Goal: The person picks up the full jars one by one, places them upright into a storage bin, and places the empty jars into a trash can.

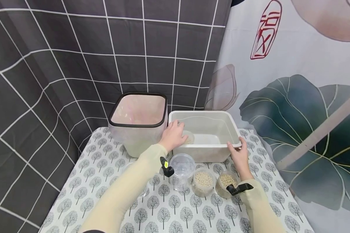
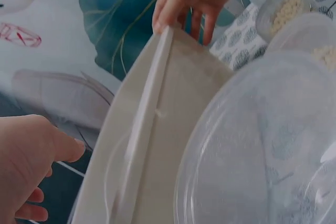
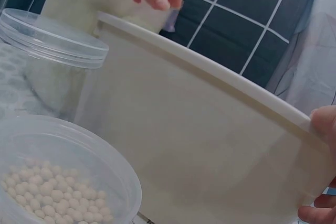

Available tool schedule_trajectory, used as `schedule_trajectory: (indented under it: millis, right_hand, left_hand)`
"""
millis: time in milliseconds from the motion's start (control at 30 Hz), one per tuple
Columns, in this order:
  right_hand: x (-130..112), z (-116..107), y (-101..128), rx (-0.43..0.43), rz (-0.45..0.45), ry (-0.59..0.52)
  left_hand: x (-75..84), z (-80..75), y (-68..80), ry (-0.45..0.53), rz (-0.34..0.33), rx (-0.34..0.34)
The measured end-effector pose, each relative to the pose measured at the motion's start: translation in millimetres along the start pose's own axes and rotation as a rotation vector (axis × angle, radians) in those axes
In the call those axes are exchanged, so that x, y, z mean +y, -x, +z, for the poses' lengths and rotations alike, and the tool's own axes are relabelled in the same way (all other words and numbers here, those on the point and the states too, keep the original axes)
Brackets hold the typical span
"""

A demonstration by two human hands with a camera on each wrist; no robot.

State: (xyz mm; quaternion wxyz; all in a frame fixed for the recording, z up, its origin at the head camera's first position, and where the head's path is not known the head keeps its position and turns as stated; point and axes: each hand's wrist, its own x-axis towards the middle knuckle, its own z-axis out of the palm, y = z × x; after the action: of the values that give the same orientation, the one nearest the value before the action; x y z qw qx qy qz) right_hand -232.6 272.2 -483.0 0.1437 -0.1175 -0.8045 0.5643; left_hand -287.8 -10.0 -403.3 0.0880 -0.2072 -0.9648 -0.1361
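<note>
Tub, white plastic, rectangular, stands at the back of the table against the curtain. Left hand reaches over the near-left rim into the tub, fingers loosely curved over a small round lid or dish on the tub floor; whether it grips the piece cannot be told. Right hand grips the near-right corner of the rim, thumb on top. Just in front of the tub: one empty clear jar, two jars of pale beans. Translucent bin with dark rim stands touching the tub's left side.
</note>
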Motion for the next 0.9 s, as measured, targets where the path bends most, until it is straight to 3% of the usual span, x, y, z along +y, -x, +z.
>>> schedule_trajectory:
  millis: [267, 633, 900]
  right_hand:
    - [2.5, -1.1, -1.5, 0.005, -0.011, -0.008]
    - [2.8, -3.7, -1.4, 0.004, -0.009, -0.004]
    - [2.5, -6.0, -0.5, 0.014, -0.013, 0.026]
  left_hand:
    - [16.7, -6.3, 11.8, 0.074, 0.041, 0.043]
    - [39.7, -3.1, 31.5, 0.145, 0.133, 0.107]
    - [66.0, 6.8, 48.7, 0.153, 0.187, 0.060]
